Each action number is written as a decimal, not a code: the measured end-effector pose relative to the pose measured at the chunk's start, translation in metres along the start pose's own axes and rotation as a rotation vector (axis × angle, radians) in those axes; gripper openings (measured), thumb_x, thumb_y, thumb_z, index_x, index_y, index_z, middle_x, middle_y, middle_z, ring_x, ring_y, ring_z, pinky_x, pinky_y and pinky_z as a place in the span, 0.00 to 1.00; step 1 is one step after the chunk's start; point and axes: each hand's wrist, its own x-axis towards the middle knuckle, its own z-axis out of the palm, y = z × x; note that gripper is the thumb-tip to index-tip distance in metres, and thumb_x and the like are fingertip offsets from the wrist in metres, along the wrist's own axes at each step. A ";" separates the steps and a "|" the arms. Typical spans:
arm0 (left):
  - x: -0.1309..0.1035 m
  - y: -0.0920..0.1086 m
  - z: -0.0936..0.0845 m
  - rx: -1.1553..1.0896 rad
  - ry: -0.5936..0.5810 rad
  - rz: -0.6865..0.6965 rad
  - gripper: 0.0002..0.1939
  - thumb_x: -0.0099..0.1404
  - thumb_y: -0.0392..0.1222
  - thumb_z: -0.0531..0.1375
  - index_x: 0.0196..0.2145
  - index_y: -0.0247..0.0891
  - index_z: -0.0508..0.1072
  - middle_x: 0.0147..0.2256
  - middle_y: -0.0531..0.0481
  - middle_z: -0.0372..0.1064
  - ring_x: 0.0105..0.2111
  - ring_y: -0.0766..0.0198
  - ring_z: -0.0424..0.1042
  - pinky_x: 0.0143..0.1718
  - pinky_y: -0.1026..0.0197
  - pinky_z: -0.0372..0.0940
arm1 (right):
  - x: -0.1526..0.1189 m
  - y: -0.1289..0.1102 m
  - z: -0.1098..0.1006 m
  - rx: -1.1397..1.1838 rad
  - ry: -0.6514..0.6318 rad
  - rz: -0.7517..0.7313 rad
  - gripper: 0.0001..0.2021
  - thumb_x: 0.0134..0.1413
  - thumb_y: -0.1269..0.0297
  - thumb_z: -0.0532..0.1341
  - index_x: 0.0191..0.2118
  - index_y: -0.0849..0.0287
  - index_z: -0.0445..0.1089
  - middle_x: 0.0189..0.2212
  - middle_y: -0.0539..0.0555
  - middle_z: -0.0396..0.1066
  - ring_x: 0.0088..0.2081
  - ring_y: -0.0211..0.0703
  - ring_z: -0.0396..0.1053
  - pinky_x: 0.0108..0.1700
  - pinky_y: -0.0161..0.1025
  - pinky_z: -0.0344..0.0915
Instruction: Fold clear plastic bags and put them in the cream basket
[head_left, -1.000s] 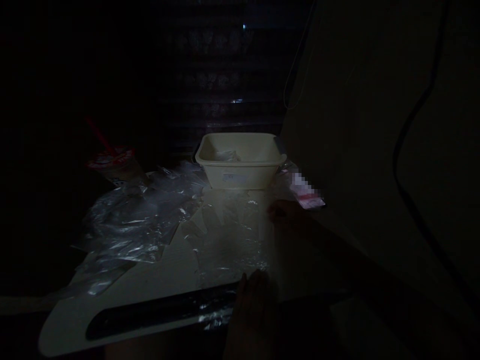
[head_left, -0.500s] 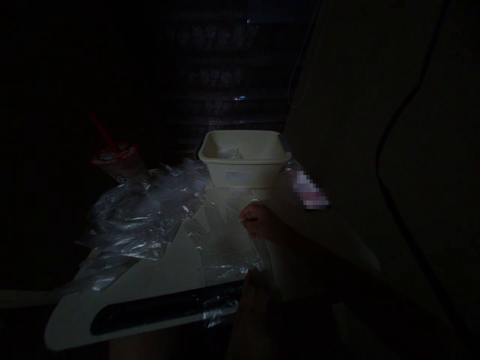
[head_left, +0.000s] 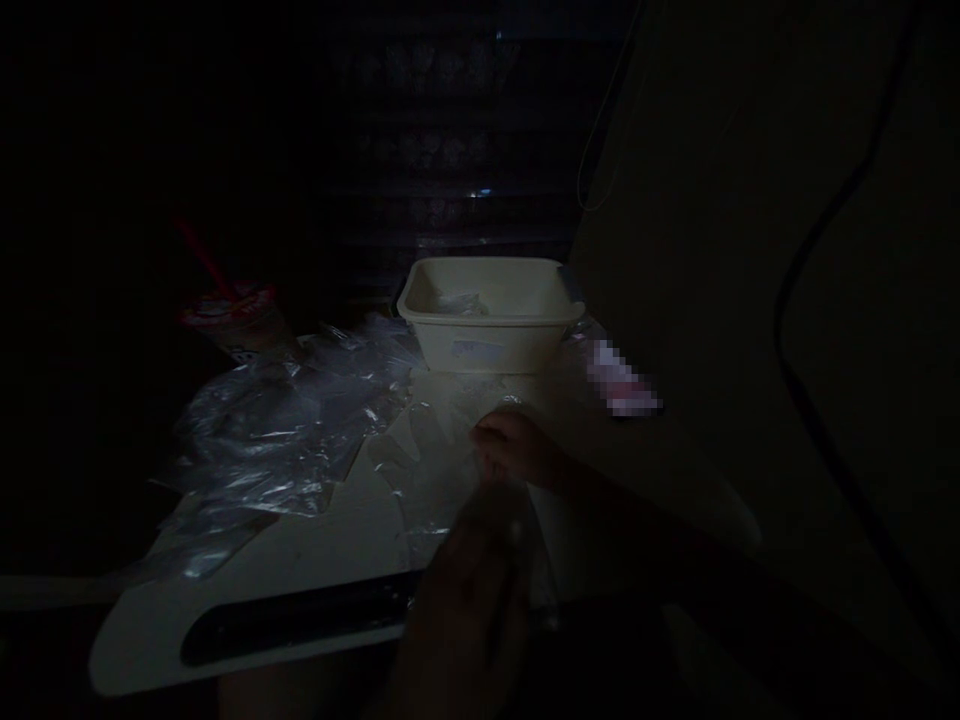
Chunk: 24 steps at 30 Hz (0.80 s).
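In the dim head view, a clear plastic glove (head_left: 431,490) lies flat on the white board (head_left: 322,550), its fingers pointing away. My right hand (head_left: 517,447) is closed at the glove's right side, fingertips pinching thin clear plastic. Nearer to me, my left hand (head_left: 472,590) is over the glove's lower right part, dark and blurred, so its fingers cannot be made out. Left of them lies a heap of crumpled clear plastic (head_left: 262,430). Behind the glove stands a cream tub (head_left: 487,340) with some clear plastic inside.
A cup with a red lid and red straw (head_left: 247,320) stands at the back left. A pixelated pink and white item (head_left: 622,380) lies right of the tub. A black slot (head_left: 300,620) runs along the board's near edge. A dark cable hangs at the right.
My left hand has moved up and forward from the board's near edge, over the glove. My right hand has shifted slightly left. The plastic at the near edge has been drawn to the right.
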 end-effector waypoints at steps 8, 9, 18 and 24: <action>0.086 -0.042 -0.019 0.242 -0.181 0.063 0.20 0.62 0.42 0.44 0.51 0.33 0.55 0.54 0.41 0.48 0.54 0.55 0.42 0.50 0.50 0.49 | -0.026 0.007 -0.016 -0.370 0.260 -0.214 0.07 0.45 0.69 0.51 0.31 0.60 0.64 0.27 0.52 0.67 0.29 0.37 0.65 0.32 0.35 0.62; 0.083 -0.043 -0.017 0.270 -0.192 0.063 0.20 0.62 0.43 0.43 0.51 0.33 0.55 0.54 0.41 0.48 0.54 0.55 0.42 0.50 0.49 0.49 | -0.032 0.010 -0.019 -0.490 0.296 -0.276 0.08 0.45 0.68 0.51 0.33 0.61 0.64 0.31 0.54 0.67 0.34 0.40 0.64 0.37 0.38 0.61; 0.091 -0.046 -0.021 0.352 -0.241 0.082 0.21 0.63 0.44 0.41 0.51 0.33 0.54 0.53 0.41 0.49 0.54 0.56 0.44 0.50 0.52 0.48 | -0.052 0.034 -0.031 -0.865 0.267 -0.413 0.16 0.46 0.62 0.54 0.43 0.61 0.61 0.42 0.57 0.63 0.45 0.47 0.56 0.46 0.45 0.52; 0.097 -0.050 -0.022 0.376 -0.347 0.164 0.22 0.63 0.46 0.39 0.54 0.36 0.48 0.55 0.44 0.44 0.55 0.58 0.40 0.51 0.49 0.44 | -0.056 0.032 -0.030 -0.853 0.352 -0.394 0.12 0.48 0.66 0.51 0.41 0.59 0.62 0.39 0.56 0.64 0.42 0.44 0.59 0.44 0.43 0.53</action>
